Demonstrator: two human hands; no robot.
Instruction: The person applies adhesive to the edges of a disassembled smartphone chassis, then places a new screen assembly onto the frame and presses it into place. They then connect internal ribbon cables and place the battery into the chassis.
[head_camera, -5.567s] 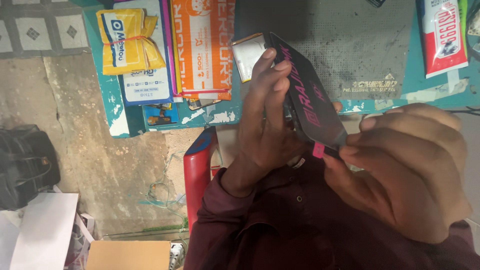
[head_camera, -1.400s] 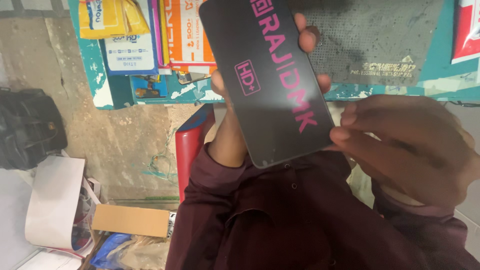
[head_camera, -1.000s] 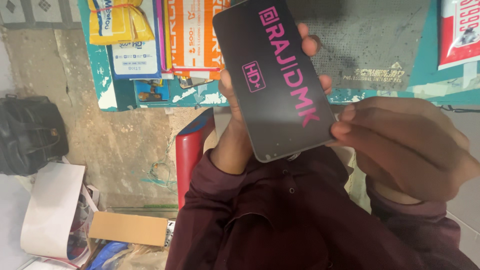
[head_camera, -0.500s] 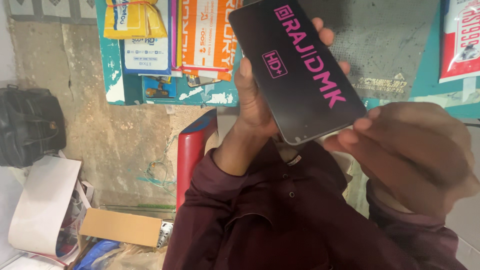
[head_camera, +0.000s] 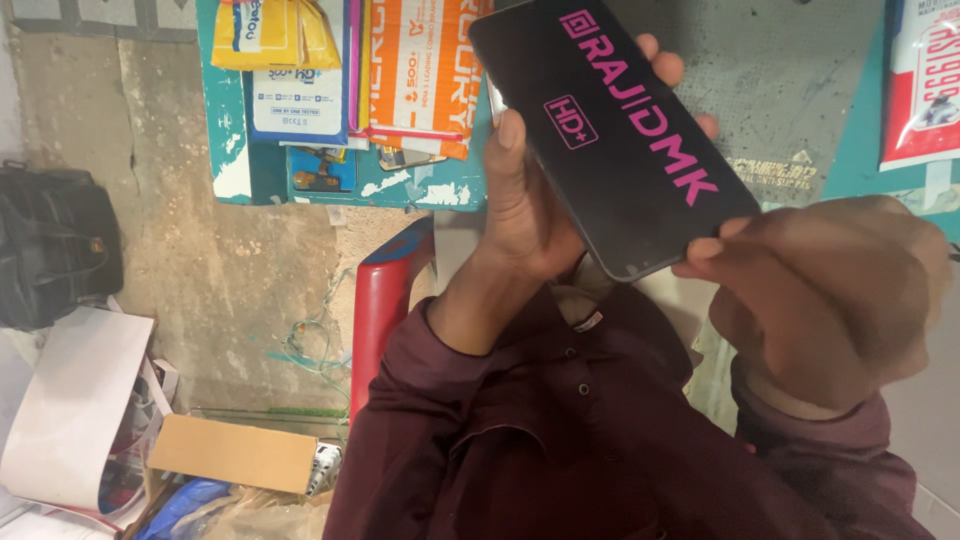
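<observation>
Black glass panel held up between two hands

Maroon sleeves (head_camera: 560, 440) fill the lower frame, and behind them a teal worktop (head_camera: 470, 185) carries orange packets (head_camera: 415, 70), a yellow pouch (head_camera: 265, 30) and a grey mat (head_camera: 790, 70). A black bag (head_camera: 55, 245), a red stool edge (head_camera: 385, 300) and a cardboard box (head_camera: 235, 455) are seen beside and below. The black panel (head_camera: 610, 140), printed with pink lettering, is raised in front of the mat, tilted down to the right. The left hand (head_camera: 530, 210) is closed around its upper long edge, thumb in front and fingertips showing behind. The right hand (head_camera: 830, 290) is pinched on the lower corner. The panel is judged thin, light, stiff, slippery and easily cracked; the edges are the safest grip. Compared with half a second ago, the panel is seen scarcely shifted, and the grips are unchanged
</observation>
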